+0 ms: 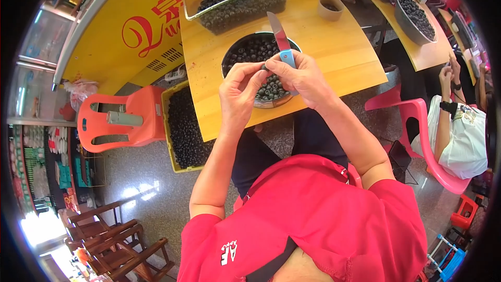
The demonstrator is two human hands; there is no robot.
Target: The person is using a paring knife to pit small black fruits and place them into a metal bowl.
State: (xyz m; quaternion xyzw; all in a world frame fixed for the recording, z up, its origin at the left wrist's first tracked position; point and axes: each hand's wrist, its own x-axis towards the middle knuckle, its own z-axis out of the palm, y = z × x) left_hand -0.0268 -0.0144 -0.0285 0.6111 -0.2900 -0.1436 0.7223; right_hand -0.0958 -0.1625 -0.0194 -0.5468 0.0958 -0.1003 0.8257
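Small dark round fruit point(264, 67) pinched between fingertips of both hands, just above the metal bowl point(233, 52) of the same dark fruits on the yellow wooden table point(339, 47). Left hand point(241, 91) closed narrowly on the fruit from the left. Right hand point(301, 77) wrapped around a blue-handled knife point(281, 42), blade pointing up and away. Beyond the bowl, a clear tray point(237, 0) of dark fruits and a small cup point(330, 8). Left of the table, a yellow crate point(169, 125) of fruits beside an orange plastic stool point(122, 120).

Bare bench point(344, 47) lies right of my bowl point(235, 52); ahead, the clear tray point(237, 8) blocks me, and the small cup point(330, 8) narrows that side.
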